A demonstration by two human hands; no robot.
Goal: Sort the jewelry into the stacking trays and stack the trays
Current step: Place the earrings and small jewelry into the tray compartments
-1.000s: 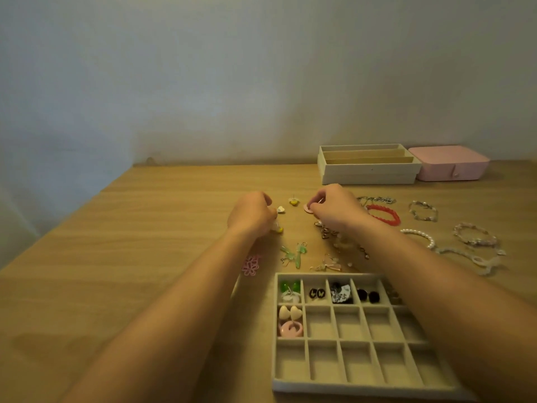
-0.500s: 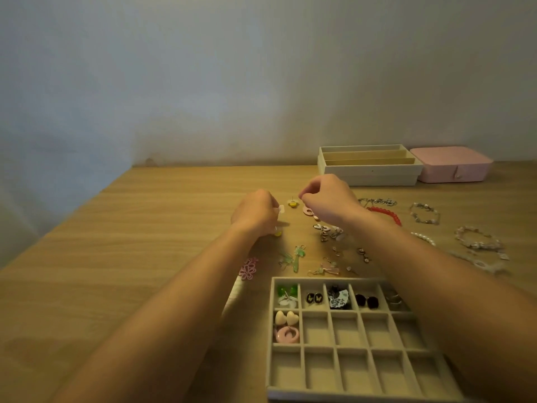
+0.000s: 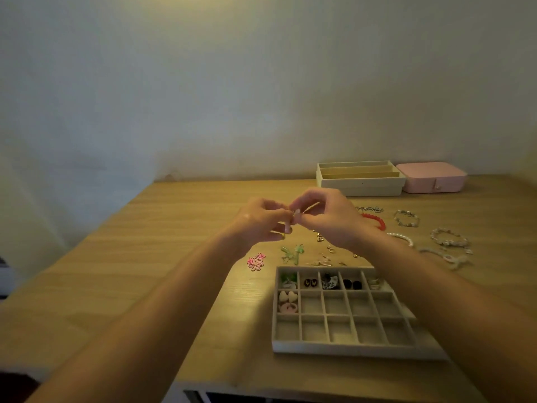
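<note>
Both hands have lifted off the wooden table [image 3: 174, 257] and met: left hand [image 3: 257, 223] and right hand [image 3: 329, 221] together pinch a small pale piece [image 3: 297, 213], possibly an earring, held beyond the compartment tray [image 3: 345, 349].

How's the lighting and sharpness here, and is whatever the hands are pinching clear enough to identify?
Head view: dim, warm light, no glare; only faint shadows on the table; left hand and right hand pinch a pale piece too soft to identify; the tray and its compartments read clearly.
</note>
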